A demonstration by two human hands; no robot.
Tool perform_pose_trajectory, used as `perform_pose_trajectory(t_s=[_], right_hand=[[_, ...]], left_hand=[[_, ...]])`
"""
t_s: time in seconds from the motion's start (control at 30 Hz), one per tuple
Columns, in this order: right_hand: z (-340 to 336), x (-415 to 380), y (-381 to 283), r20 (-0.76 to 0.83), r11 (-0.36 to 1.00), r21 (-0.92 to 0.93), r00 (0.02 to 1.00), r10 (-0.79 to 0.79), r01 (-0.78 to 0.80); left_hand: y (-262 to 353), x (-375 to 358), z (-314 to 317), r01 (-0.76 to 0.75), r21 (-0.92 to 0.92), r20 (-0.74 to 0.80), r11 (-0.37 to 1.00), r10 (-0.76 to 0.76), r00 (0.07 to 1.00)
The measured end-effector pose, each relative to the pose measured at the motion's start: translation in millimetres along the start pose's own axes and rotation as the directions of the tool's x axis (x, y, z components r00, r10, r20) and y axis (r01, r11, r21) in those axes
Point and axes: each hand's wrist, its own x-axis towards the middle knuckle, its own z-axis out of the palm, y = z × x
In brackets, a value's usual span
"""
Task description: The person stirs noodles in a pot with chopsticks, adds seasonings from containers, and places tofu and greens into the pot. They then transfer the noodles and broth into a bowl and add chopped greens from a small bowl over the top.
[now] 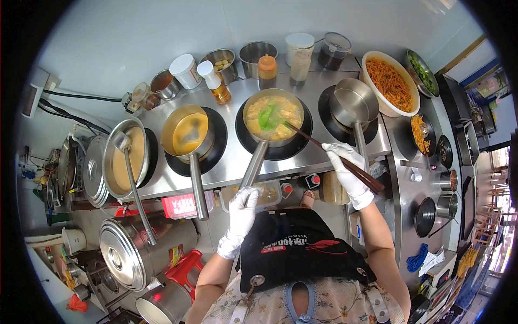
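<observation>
My left hand, in a white glove, is closed around the end of a saucepan handle. The pan sits on a round black burner and contains pale broth with yellowish pieces and bright green leaves. My gloved right hand grips long dark chopsticks, whose tips reach into the broth beside the leaves. Left of it stands a second saucepan with yellowish liquid. On the right is a bare metal saucepan, its handle passing just behind my right hand.
A wide pot of beige liquid holds a ladle at the left. Bottles and tubs line the back wall. A white basin of orange shreds stands at the right. Below the counter edge is a large lidded steel pot.
</observation>
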Motion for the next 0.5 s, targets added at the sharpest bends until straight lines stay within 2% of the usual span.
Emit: perform_pose_trajectory(t_s=[0.13,0.27,0.33,0.47,0.5], right_hand=[[10.1,1.3,17.5,0.054,0.988,0.101,0.992,0.113,-0.118],[7.9,6.1,23.3,0.074,0.989,0.109,0.993,0.092,-0.1],[5.5,8.6,23.2,0.105,0.995,0.095,0.994,0.032,-0.042],[-10.4,12.0,1.8,0.062,0.998,0.041,0.997,0.053,-0.055],[-12.1,12.5,1.1,0.07,0.997,0.043,0.996,0.053,-0.056]], left_hand=[[-4.1,-2.7,9.1,0.016,-0.044,0.007,0.999,-0.016,1.0],[-8.5,-2.1,17.6,0.008,-0.026,0.026,1.0,-0.007,1.0],[-7.9,-1.4,21.5,0.037,0.001,0.033,0.999,-0.037,0.999],[-25.0,-2.5,30.4,0.061,0.001,0.015,0.998,-0.061,0.998],[-28.7,-3.2,31.5,0.041,0.054,0.047,0.998,-0.044,0.998]])
